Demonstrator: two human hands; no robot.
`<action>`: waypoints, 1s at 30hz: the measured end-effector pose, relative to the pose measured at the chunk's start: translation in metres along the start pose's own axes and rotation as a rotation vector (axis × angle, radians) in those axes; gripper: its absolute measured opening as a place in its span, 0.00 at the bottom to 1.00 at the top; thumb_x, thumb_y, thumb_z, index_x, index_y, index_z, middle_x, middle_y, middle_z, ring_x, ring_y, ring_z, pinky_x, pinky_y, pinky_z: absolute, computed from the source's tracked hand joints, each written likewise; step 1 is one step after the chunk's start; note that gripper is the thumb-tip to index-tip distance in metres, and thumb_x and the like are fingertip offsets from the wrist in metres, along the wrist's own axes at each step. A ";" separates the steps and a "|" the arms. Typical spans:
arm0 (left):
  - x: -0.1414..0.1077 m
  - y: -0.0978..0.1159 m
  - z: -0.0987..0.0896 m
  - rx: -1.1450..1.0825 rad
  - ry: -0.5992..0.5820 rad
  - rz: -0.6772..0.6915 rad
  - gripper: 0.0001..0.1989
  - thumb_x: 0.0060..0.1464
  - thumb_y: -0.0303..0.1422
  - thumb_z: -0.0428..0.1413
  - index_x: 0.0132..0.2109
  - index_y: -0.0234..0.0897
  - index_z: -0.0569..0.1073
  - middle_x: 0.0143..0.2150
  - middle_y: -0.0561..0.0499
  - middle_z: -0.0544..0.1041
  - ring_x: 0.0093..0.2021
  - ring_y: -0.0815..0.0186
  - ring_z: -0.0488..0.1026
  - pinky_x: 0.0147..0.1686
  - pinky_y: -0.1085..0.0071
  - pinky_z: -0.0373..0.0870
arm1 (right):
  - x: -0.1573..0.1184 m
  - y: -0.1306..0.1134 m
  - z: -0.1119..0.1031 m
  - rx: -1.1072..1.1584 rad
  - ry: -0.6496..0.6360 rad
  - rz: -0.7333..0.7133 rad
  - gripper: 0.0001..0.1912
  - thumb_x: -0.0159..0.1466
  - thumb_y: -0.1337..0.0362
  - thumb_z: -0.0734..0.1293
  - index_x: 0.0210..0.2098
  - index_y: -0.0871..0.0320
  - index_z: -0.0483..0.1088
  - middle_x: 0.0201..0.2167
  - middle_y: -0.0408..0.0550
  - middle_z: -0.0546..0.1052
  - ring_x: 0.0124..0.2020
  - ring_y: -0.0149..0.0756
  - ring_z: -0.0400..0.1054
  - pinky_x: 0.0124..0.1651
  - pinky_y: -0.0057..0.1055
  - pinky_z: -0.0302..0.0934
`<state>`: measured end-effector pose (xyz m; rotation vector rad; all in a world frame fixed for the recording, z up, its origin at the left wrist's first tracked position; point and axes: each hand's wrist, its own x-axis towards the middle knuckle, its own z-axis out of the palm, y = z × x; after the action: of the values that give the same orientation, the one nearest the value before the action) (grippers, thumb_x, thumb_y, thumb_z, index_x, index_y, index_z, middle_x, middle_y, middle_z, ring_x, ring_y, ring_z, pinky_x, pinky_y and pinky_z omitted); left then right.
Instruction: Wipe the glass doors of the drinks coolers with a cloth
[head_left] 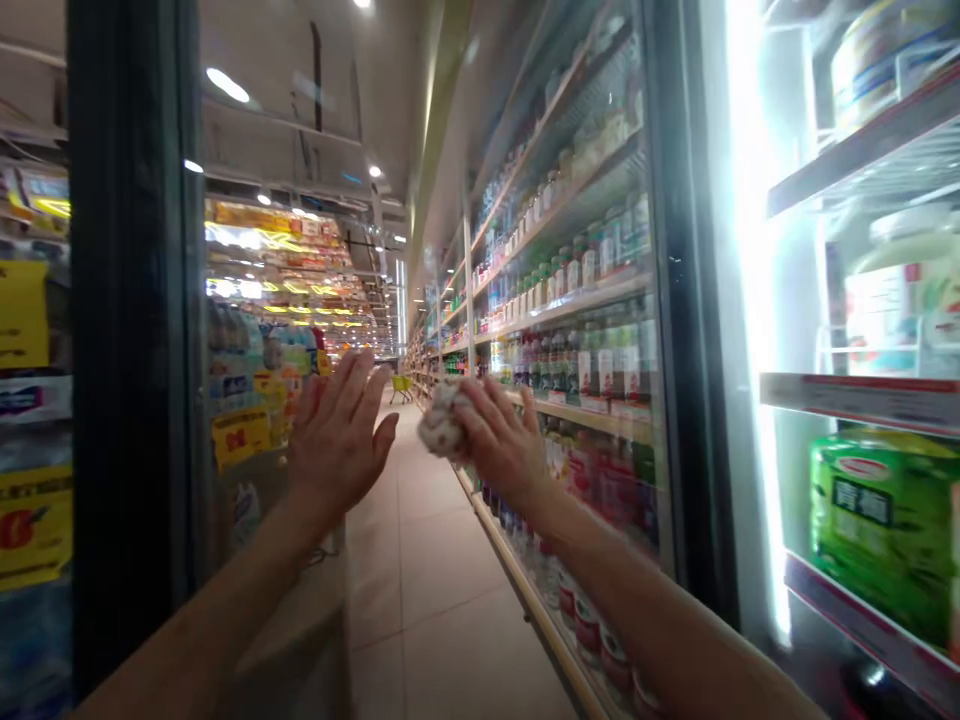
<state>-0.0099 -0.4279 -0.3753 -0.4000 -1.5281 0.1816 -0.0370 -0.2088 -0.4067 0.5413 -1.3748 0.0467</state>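
Note:
My left hand [337, 430] is raised with the palm facing the glass door [262, 630], fingers stretched out and thumb apart. It holds nothing; whether it touches the pane I cannot tell. To its right, my right hand [506, 440] is closed on a crumpled, pale cloth [442, 422] with darker spots. The cloth is bunched beyond the fingertips, at or very near the glass. A dark door frame [127, 330] runs up the left side, and another dark upright [701, 330] stands on the right.
On the right, a lit cooler holds a green package [877, 530] and large bottles on shelves [862, 400]. Rows of bottles [555, 280] show in the glass. Yellow price signs [30, 520] hang at left. A tiled aisle floor [420, 560] leads to a yellow-green cart [400, 384].

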 end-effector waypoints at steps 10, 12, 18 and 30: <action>-0.002 0.001 0.008 -0.016 -0.008 -0.041 0.36 0.58 0.32 0.47 0.67 0.47 0.34 0.67 0.45 0.52 0.67 0.59 0.48 0.62 0.49 0.50 | -0.025 0.073 -0.001 -0.144 0.200 0.369 0.25 0.64 0.63 0.55 0.60 0.55 0.58 0.62 0.54 0.59 0.65 0.46 0.48 0.60 0.49 0.51; -0.003 -0.002 0.009 -0.030 -0.006 -0.044 0.37 0.58 0.33 0.47 0.67 0.48 0.34 0.67 0.46 0.51 0.67 0.59 0.49 0.62 0.49 0.50 | -0.017 0.016 0.009 -0.054 0.014 0.153 0.24 0.62 0.63 0.58 0.59 0.51 0.59 0.63 0.50 0.58 0.67 0.44 0.43 0.63 0.50 0.45; -0.003 -0.004 0.012 -0.076 0.007 -0.045 0.38 0.57 0.33 0.49 0.66 0.52 0.36 0.67 0.50 0.50 0.66 0.57 0.51 0.62 0.49 0.50 | -0.044 0.033 -0.001 -0.067 -0.044 0.100 0.24 0.61 0.66 0.59 0.57 0.45 0.61 0.63 0.46 0.58 0.66 0.41 0.43 0.64 0.52 0.39; -0.003 0.000 0.010 -0.072 -0.019 -0.061 0.35 0.58 0.34 0.47 0.67 0.49 0.39 0.67 0.47 0.51 0.66 0.57 0.49 0.62 0.49 0.49 | -0.082 -0.015 -0.002 -0.027 -0.130 0.012 0.23 0.62 0.62 0.59 0.57 0.47 0.61 0.61 0.46 0.61 0.66 0.44 0.45 0.65 0.50 0.41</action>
<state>-0.0205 -0.4279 -0.3783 -0.4088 -1.5664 0.0829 -0.0474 -0.1989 -0.4885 0.5211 -1.5033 0.0029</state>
